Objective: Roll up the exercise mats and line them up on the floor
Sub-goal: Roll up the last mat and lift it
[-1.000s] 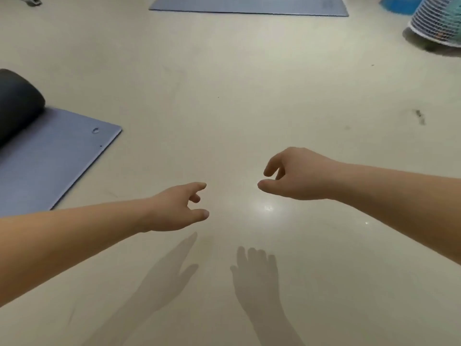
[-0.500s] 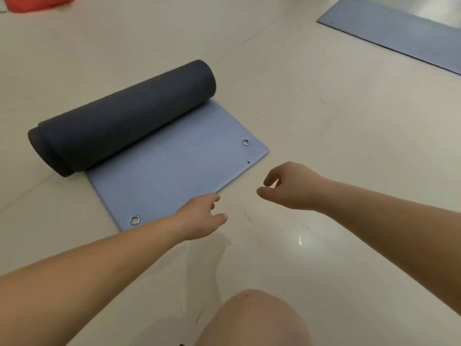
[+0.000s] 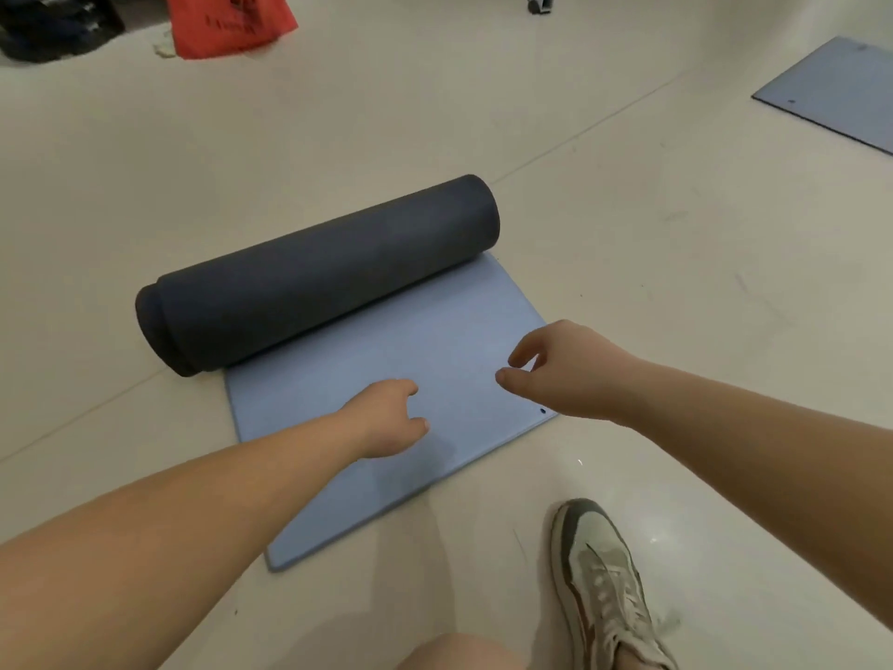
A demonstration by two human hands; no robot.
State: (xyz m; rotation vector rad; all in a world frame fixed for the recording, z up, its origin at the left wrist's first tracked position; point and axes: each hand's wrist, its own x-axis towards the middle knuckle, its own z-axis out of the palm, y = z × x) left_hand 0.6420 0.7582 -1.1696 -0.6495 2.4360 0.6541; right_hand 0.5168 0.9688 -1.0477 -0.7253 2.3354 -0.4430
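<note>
A partly rolled exercise mat lies in the middle of the floor. Its dark grey roll (image 3: 319, 275) runs from lower left to upper right, and a light blue flat end (image 3: 410, 360) stretches toward me. My left hand (image 3: 386, 420) hovers over the flat end with loosely curled fingers, holding nothing. My right hand (image 3: 563, 372) is over the mat's right corner, fingers apart and empty. Whether either hand touches the mat is unclear. A second mat (image 3: 836, 91) lies flat at the far right.
My shoe (image 3: 601, 580) stands on the pale floor at the lower right, my knee (image 3: 454, 652) at the bottom edge. A red plastic bag (image 3: 229, 21) and a dark bundle (image 3: 53, 24) lie at the top left. A metal leg (image 3: 539, 2) shows at the top.
The view has swung left and down, from bare floor to the half-rolled mat. Both hands, which were over bare floor, are now above the mat's flat end. My shoe has come into view.
</note>
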